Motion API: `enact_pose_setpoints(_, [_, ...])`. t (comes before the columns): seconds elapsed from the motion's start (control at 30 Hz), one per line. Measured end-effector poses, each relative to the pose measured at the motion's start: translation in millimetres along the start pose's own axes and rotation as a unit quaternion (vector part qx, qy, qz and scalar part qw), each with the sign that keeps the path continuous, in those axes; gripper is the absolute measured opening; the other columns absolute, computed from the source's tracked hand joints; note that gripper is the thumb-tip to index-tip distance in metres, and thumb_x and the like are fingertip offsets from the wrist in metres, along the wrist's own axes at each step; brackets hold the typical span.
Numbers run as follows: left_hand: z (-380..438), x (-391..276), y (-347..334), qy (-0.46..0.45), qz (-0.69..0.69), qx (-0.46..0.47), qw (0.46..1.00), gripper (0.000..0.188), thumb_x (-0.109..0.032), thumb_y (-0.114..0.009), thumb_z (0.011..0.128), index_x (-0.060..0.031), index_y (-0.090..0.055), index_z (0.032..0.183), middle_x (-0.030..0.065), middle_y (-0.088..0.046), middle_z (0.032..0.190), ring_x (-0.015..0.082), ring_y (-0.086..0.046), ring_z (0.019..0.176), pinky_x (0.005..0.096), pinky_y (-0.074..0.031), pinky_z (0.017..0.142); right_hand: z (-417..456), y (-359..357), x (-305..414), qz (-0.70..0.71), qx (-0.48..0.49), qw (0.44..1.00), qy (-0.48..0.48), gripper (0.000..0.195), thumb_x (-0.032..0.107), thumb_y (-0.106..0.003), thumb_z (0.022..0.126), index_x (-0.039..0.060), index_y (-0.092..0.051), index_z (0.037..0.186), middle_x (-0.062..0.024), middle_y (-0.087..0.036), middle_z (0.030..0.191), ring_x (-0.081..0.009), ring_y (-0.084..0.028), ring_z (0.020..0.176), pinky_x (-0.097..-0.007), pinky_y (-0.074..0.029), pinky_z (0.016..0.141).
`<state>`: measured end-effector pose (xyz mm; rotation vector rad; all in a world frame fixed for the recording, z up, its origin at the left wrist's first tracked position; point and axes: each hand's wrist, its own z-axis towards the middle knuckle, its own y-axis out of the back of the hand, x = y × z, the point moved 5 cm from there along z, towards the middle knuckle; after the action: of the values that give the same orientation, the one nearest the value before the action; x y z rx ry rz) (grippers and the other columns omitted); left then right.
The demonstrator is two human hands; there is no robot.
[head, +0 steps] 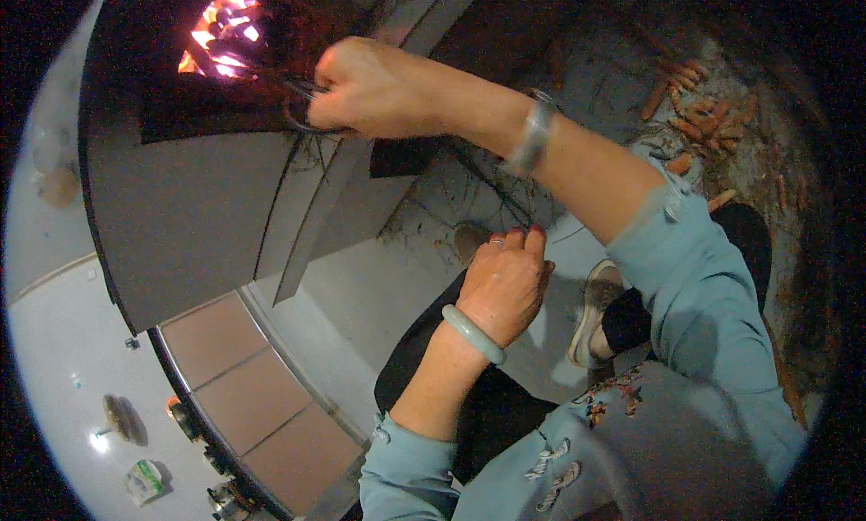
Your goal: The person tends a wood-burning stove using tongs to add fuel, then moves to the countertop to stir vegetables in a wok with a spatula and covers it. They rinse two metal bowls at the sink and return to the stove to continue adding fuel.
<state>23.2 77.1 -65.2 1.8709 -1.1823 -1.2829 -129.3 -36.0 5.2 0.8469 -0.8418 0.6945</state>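
My right hand point(379, 91) is a fist around the looped metal handles of what look like fire tongs point(298, 108). Their far end is lost in the dark before a burning fire point(226, 37) in the stove opening. Lower down, over my knee, my left hand point(504, 284) has its fingers curled at the end of a dark twig point(497, 193). Thin side shoots spread from that twig towards the stove's side. The grip itself is partly hidden by the back of the hand.
A grey stove front point(183, 210) lies below the fire, with an upright panel point(308, 230) beside it. Corn cobs point(710, 118) and brushwood litter the floor at right. At lower left are tiled cabinet doors point(264, 392), a pot point(226, 501) and a wall-hung bag point(145, 480).
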Motion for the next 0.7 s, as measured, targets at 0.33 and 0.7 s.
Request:
enact_pose_setpoints(0.33, [3, 5, 5, 0.009, 0.000, -0.008, 1.000, 0.027, -0.016, -0.054, 0.085, 0.0050, -0.051, 0.101, 0.0244, -0.058, 0.092, 0.0409, -0.055, 0.091, 0.0455, -0.046, 0.080, 25, -12, -6, 0.171, -0.022, 0.985, -0.008, 0.029, 0.025, -0.060, 0.081, -0.0012, -0.058, 0.068, -0.0042, -0.053, 0.057, -0.0118, -0.049, 0.046, -0.0278, -0.039, 0.041])
enact_pose_setpoints(0.7, [9, 1, -13, -0.065, 0.047, 0.017, 0.997, 0.034, -0.018, -0.056, 0.082, 0.0056, -0.053, 0.106, 0.0239, -0.059, 0.096, 0.0385, -0.057, 0.092, 0.0440, -0.047, 0.080, -122, 13, -1, 0.394, -0.012, 0.887, -0.242, 0.025, 0.023, -0.057, 0.081, -0.0005, -0.059, 0.071, -0.0020, -0.053, 0.058, -0.0092, -0.048, 0.047, -0.0258, -0.036, 0.041])
